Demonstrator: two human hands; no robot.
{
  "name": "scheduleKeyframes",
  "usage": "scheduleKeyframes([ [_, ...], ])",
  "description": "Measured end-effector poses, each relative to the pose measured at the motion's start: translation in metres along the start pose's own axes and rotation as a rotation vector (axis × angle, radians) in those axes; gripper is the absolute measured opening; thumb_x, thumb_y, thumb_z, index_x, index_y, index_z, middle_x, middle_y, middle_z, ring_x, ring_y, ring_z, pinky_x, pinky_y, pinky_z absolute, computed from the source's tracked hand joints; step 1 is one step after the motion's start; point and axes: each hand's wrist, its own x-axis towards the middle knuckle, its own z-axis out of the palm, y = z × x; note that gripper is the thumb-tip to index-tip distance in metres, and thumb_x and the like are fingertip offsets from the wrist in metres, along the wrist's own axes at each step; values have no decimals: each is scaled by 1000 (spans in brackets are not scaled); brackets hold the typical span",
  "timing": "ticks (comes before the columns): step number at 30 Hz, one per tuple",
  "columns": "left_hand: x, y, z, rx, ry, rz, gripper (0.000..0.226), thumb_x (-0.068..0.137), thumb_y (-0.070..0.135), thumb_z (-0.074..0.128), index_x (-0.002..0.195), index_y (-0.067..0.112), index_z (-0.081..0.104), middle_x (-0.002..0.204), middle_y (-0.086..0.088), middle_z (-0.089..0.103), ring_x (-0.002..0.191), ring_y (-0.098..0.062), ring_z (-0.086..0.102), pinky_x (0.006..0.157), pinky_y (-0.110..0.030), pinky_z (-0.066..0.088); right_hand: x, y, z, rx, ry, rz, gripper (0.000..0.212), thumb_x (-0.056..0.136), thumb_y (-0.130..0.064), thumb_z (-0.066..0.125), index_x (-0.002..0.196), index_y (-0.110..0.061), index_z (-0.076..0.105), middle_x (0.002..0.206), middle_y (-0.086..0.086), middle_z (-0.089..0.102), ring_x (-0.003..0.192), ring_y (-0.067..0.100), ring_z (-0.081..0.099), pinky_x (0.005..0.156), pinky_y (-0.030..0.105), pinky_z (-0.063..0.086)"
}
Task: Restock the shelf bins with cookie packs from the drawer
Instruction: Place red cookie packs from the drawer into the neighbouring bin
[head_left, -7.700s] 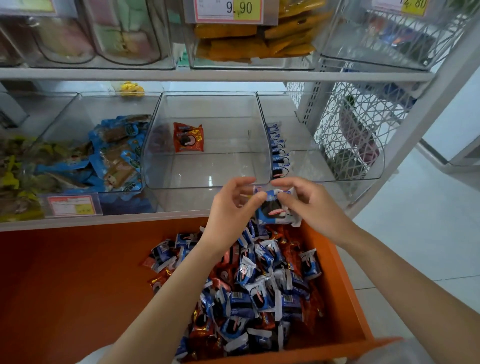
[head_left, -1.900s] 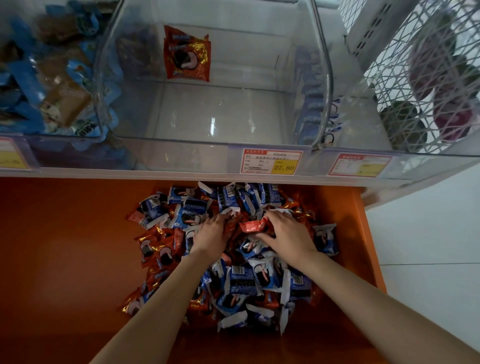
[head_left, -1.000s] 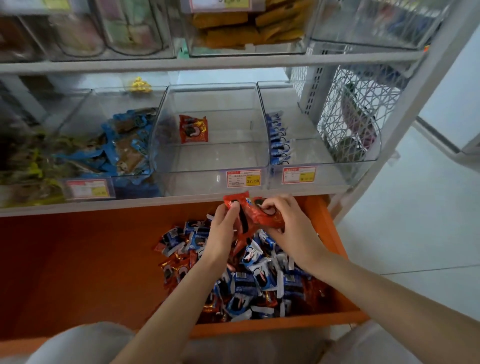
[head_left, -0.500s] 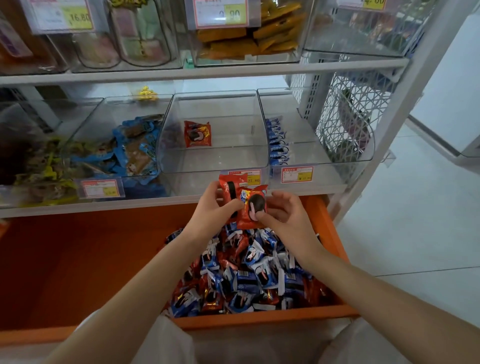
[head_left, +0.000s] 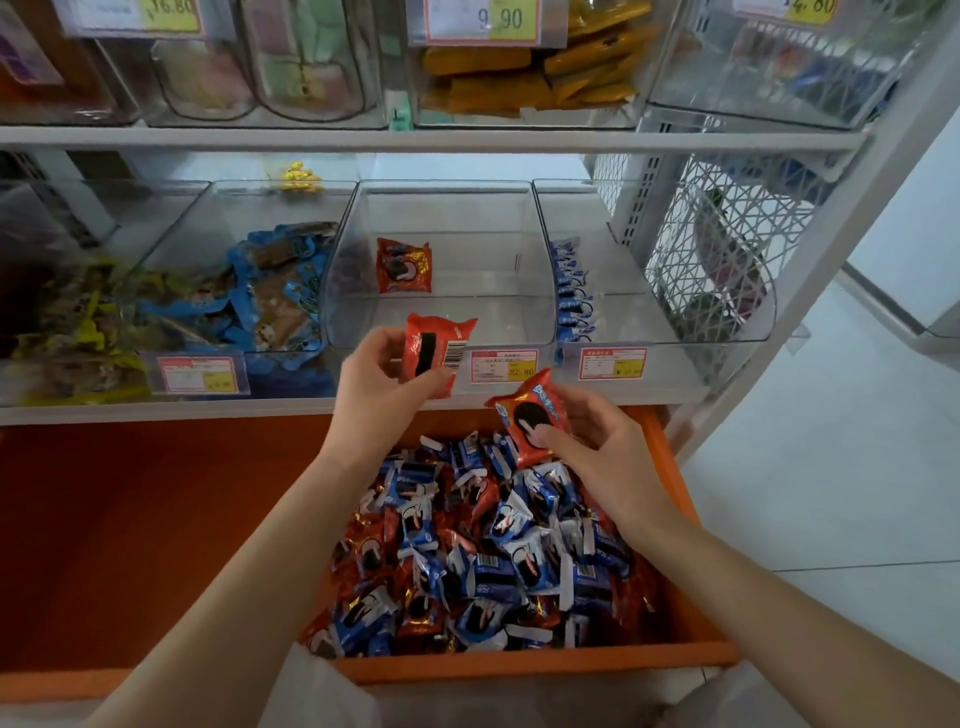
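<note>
Hands have parted: left hand pinches a red pack raised toward the middle bin; right hand, at four o'clock, grips a second pack.

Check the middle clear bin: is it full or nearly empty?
Nearly empty: the middle bin holds just one red pack, standing at its back.

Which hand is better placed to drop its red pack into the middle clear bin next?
Left hand: its red pack is raised at the middle bin's front wall; the right hand holds the other pack lower, over the drawer.
</note>
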Motion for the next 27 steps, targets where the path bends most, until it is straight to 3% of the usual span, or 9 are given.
scheduleKeyframes([
  [3,10,-7,-13,296,106,191,26,83,18,72,104,23,56,98,9,60,88,-5,57,73,-13,43,7,2,3,-106,34,-16,36,83,-11,71,115,-23,59,105,-9,66,86,-6,64,71,9,49],
  [6,17,-13,-23,494,141,348,25,86,20,69,108,20,58,102,6,56,92,-12,54,80,-30,50,15,-1,10,-167,23,-65,33,84,-12,69,105,-35,59,102,-13,65,84,2,66,71,16,54],
  [10,26,-12,-36,482,223,352,25,85,20,68,107,22,58,102,8,55,94,-13,52,78,-37,49,42,-10,30,-213,25,-141,29,86,-15,68,111,-27,62,105,-7,65,90,3,64,76,16,52],
  [13,34,-16,-48,458,286,350,26,84,17,68,108,22,58,102,8,55,96,-13,52,78,-36,48,73,-23,51,-211,29,-202,28,87,-13,67,113,-20,61,104,-2,65,78,4,66,65,16,53],
  [16,40,-22,-59,472,314,339,28,84,17,69,109,21,58,103,9,54,96,-11,51,76,-30,45,118,-31,73,-279,12,-228,26,88,-13,66,113,-16,59,95,-8,63,73,-6,64,63,10,49],
  [19,46,-29,-68,503,347,322,28,84,17,68,109,20,59,103,8,55,96,-12,49,75,-26,40,169,-21,91,-396,-17,-192,30,87,-18,67,116,-9,61,102,2,67,88,12,66,78,26,54],
  [24,55,-39,-74,513,422,273,27,84,17,67,110,18,59,104,4,56,97,-15,50,75,-27,40,230,-4,120,-631,-75,-130,35,86,-17,69,118,-6,58,108,3,62,88,11,58,70,12,43],
  [27,58,-40,-73,513,453,288,30,83,12,68,111,17,59,104,3,57,97,-15,50,74,-25,39,255,-4,135,-752,-95,-113,32,85,-12,69,113,-3,58,111,13,65,99,29,63,78,26,48],
])
